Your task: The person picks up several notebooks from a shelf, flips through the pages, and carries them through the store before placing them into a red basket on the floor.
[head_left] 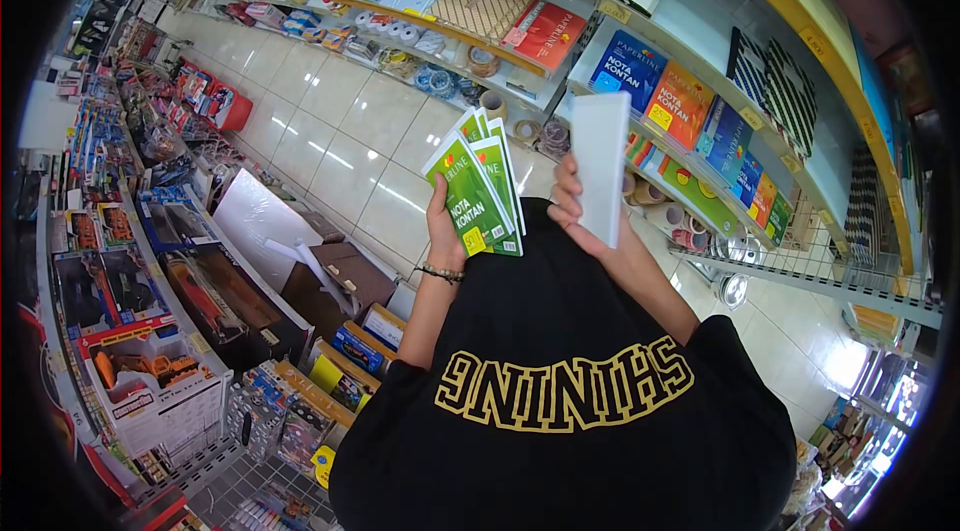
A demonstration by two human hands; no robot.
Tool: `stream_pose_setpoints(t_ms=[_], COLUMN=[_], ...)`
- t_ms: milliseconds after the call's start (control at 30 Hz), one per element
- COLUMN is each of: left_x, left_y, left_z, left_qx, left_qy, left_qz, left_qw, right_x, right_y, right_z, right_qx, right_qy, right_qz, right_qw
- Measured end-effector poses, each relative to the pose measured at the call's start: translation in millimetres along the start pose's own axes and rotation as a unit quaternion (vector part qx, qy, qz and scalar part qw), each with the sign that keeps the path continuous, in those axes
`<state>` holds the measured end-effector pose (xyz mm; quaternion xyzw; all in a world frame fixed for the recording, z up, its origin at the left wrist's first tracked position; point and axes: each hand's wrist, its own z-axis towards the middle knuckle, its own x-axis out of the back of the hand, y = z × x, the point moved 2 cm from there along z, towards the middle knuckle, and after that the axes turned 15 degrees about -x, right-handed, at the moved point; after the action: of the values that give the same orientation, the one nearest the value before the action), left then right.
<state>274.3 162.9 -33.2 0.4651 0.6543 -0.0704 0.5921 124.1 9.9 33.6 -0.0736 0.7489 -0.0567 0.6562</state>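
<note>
My left hand (445,231), with a beaded bracelet at the wrist, grips several green Nota Kontan pads (475,196), fanned out, the front one with a yellow price sticker. My right hand (583,206) holds a white rectangular block (601,166) upright, its fingers curled round the left edge and lower part. What the block is cannot be made out. The two hands are apart, both in front of my black shirt (560,331). Right of the block, blue and orange Nota Kontan pads (682,106) lie on a shelf.
Curved shelves (790,146) with striped items and tape rolls (435,81) run along the top and right. Toy boxes (150,371) fill the left shelving. Tiled floor (345,121) shows between them, with a red basket (232,109) farther back. Cartons (345,271) stand at lower left.
</note>
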Motion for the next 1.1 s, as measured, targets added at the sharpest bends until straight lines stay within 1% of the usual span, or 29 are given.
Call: stream_pose_setpoints(t_ms=[33,67,100,133,167,200,267,367,500,600,667,700,800,833,900,933,967,1000,1033,1100], left_x=[4,6,6,7,7,6,4,4,-1,1,7,10,18,16,11,7,5,6,8,8], left_y=[1,1,0,0,-1,-1,0,1,3,2,1,0,4,4,5,5,6,6,6,3], left_z=[1,1,2,2,2,1,1,1,-1,0,2,4,4,4,1,0,0,0,1,2], left_qx=[-0.002,0.005,0.013,0.017,0.016,0.014,0.011,0.008,0.014,0.020,0.018,0.021,0.017,0.021,0.020,0.021,0.023,0.029,0.029,0.041], left_qy=[0.002,-0.014,-0.031,-0.051,-0.050,-0.045,-0.040,-0.041,-0.054,-0.050,-0.043,-0.044,-0.043,-0.045,-0.040,-0.035,-0.031,-0.057,-0.057,-0.057], left_qz=[0.001,-0.009,-0.018,-0.031,-0.031,-0.027,-0.022,-0.004,-0.017,-0.019,-0.018,-0.024,-0.034,-0.040,-0.034,-0.027,-0.020,-0.035,-0.035,-0.049], left_qw=[1.000,1.000,0.999,0.998,0.998,0.999,0.999,0.999,0.998,0.998,0.999,0.999,0.998,0.998,0.998,0.999,0.999,0.997,0.997,0.996], right_x=[-2,0,-19,-17,-15,-15,-15,-22,-11,-15,-16,-16,-13,-12,-10,-8,-5,-3,-1,2], right_y=[-4,-7,-8,-10,-14,-14,-17,-13,-11,-9,-11,-11,-11,-10,-9,-9,-7,-5,-2,10], right_z=[0,-2,1,0,-1,-1,-1,2,2,4,4,4,2,3,2,3,5,8,10,19], right_qx=[0.028,0.083,0.155,0.170,0.186,0.186,0.218,0.230,0.213,0.238,0.275,0.273,0.325,0.323,0.354,0.354,0.345,0.336,0.336,0.198], right_qy=[0.012,0.193,0.255,0.251,0.246,0.245,0.270,0.288,0.276,0.284,0.338,0.335,0.358,0.356,0.381,0.381,0.372,0.364,0.363,0.356], right_qz=[-0.033,-0.061,-0.086,-0.131,-0.176,-0.176,-0.262,-0.262,-0.279,-0.283,-0.349,-0.349,-0.361,-0.362,-0.378,-0.378,-0.414,-0.449,-0.450,-0.548], right_qw=[0.999,0.976,0.950,0.944,0.935,0.935,0.901,0.892,0.895,0.884,0.830,0.832,0.797,0.799,0.766,0.766,0.755,0.744,0.743,0.730])
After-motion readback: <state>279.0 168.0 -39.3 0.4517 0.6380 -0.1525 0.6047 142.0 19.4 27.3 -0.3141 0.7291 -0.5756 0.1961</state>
